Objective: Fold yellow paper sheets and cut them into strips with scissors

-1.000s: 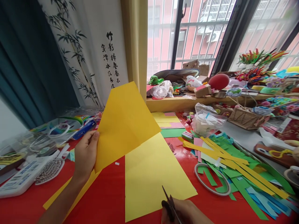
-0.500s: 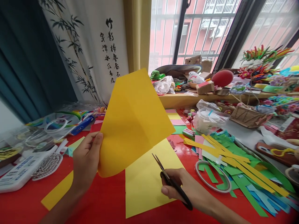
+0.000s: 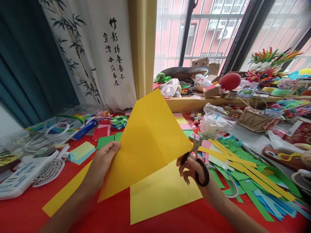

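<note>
My left hand (image 3: 107, 158) pinches the left edge of an orange-yellow sheet of paper (image 3: 148, 136), which is held up at a tilt above the table. In my right hand (image 3: 194, 168) is a pair of scissors (image 3: 202, 173) with black handles, its blades pointing up beside the sheet's right corner. Whether the blades touch the paper I cannot tell. Below lies a light yellow sheet (image 3: 157, 197), partly covered by the raised one. An orange-yellow strip (image 3: 68, 189) rests on the table near my left forearm.
Green, blue and yellow paper strips (image 3: 250, 171) are heaped at the right, with a tape roll (image 3: 232, 186) at their edge. A white box (image 3: 21, 174) and a hairbrush (image 3: 50, 170) lie left. Behind stands a cluttered windowsill (image 3: 184, 104).
The orange-yellow sheet has come lower and to the right with my left hand. My right hand has raised the scissors to the sheet's right corner, turning them upright.
</note>
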{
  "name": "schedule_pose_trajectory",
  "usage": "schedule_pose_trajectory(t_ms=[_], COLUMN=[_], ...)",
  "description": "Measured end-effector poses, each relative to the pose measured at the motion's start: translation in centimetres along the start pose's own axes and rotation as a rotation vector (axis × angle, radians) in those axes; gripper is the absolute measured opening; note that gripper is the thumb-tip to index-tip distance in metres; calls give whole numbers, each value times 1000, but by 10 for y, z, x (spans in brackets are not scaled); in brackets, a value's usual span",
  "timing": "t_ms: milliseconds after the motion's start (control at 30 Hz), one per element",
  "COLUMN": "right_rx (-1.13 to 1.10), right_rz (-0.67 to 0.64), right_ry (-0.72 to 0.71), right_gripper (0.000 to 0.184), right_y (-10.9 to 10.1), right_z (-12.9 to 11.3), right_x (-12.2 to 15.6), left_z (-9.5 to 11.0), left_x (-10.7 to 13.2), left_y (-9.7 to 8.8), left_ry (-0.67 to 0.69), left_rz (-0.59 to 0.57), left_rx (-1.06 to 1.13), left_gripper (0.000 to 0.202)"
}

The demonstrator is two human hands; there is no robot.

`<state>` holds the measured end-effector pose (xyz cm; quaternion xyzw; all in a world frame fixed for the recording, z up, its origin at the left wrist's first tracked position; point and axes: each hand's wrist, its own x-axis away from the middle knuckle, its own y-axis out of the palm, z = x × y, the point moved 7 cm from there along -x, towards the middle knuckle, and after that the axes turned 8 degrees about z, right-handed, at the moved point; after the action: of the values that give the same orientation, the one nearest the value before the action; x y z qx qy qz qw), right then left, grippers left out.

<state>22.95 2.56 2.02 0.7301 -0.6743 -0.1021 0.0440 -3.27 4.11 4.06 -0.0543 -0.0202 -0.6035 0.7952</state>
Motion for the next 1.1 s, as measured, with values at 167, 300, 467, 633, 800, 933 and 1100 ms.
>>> schedule_pose_trajectory(t_ms=[167, 300, 467, 633, 800, 933, 1100], right_rx=[-127, 99, 286, 301, 267, 244, 338], right_rz=[184, 216, 143, 161, 202, 126, 113], right_ry=[81, 219, 247, 174, 73, 84, 42], right_gripper=[17, 19, 18, 14, 14, 20, 22], right_y=[-27, -36, -31, -36, -41, -34, -31], right_z=[5, 22, 29, 26, 19, 22, 19], right_x=[-13, -18, -20, -23, -24, -25, -25], left_z=[-20, -39, -59, -41, -29, -35, -29], left_x=[-2, -15, -37, -46, -54, -63, -58], left_y=[17, 24, 39, 58, 51, 37, 34], left_ry=[-140, -56, 2, 114, 211, 260, 426], left_rz=[-249, -325, -381, -463, -386, -212, -45], left_rx=[-96, -294, -571, -638, -675, -708, -828], left_gripper=[32, 35, 55, 53, 40, 44, 20])
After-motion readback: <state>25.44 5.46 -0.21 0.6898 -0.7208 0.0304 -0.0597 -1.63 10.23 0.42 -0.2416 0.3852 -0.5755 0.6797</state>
